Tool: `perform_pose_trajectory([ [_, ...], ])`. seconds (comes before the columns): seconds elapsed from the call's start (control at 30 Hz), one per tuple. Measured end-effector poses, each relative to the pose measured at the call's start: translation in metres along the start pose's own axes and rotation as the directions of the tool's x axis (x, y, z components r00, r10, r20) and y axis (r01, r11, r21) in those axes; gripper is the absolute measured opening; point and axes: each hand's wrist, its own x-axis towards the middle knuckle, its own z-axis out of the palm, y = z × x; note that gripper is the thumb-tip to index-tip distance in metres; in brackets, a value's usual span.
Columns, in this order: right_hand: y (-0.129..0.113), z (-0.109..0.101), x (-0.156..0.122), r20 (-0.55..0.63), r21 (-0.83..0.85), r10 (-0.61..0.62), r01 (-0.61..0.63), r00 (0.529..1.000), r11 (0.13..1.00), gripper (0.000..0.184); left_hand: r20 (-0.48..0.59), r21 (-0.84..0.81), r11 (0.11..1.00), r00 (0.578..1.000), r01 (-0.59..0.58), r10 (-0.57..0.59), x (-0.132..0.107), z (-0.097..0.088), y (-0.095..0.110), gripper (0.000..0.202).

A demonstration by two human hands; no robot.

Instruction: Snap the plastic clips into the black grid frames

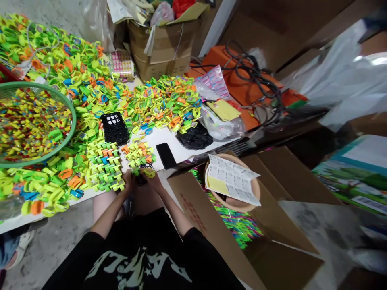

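My left hand (pixel 129 180) is at the near edge of the table, by a black rack filled with upright toy watches (pixel 138 155) in yellow, green and orange. Its fingers are mostly hidden. My right hand (pixel 153 180) is just across from it, with its fingers closed on a yellow toy watch (pixel 149 172). To the left of the hands stands a larger block of toy watches set in tidy rows (pixel 105 167). Behind that block lies a bare black plastic rack (pixel 115 128) with holes. A dark phone (pixel 166 156) lies flat to the right.
Loose toy watches (pixel 163 98) heap across the table. A green basket (pixel 74 121) of small yellow and red pieces stands left. A black plastic bag (pixel 195 137) lies right. Beside my right arm, an open carton (pixel 199 217) holds colourful pieces and a round tub (pixel 256 191) under a printed sheet.
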Motion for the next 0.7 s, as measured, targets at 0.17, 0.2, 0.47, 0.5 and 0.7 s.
perform_pose_trajectory([
  [0.17, -0.006, -0.003, -0.001, 0.036, -0.056, -0.037, 0.038, 0.999, 0.998, 0.035, -0.004, -0.012, 0.999, 0.999, -0.032, 0.032, -0.004, -0.004, -0.001, 0.018],
  [0.2, -0.007, -0.003, 0.000, 0.040, -0.084, -0.039, 0.042, 0.998, 0.996, 0.034, -0.010, -0.021, 0.999, 0.999, -0.047, 0.047, -0.004, -0.004, -0.001, 0.018],
  [0.47, -0.022, -0.004, 0.008, 0.149, -0.521, -0.032, 0.106, 0.988, 0.847, 0.024, -0.130, -0.132, 0.989, 0.990, -0.068, 0.050, -0.003, 0.006, -0.007, 0.028],
  [0.5, -0.027, -0.004, 0.008, 0.175, -0.587, -0.021, 0.122, 0.984, 0.800, 0.024, -0.133, -0.137, 0.988, 0.990, -0.069, 0.051, -0.002, 0.007, -0.008, 0.028],
  [0.7, -0.050, -0.005, 0.015, 0.291, -0.815, 0.076, 0.206, 0.954, 0.542, 0.028, -0.145, -0.142, 0.987, 0.988, -0.080, 0.059, -0.003, 0.011, -0.012, 0.032],
])
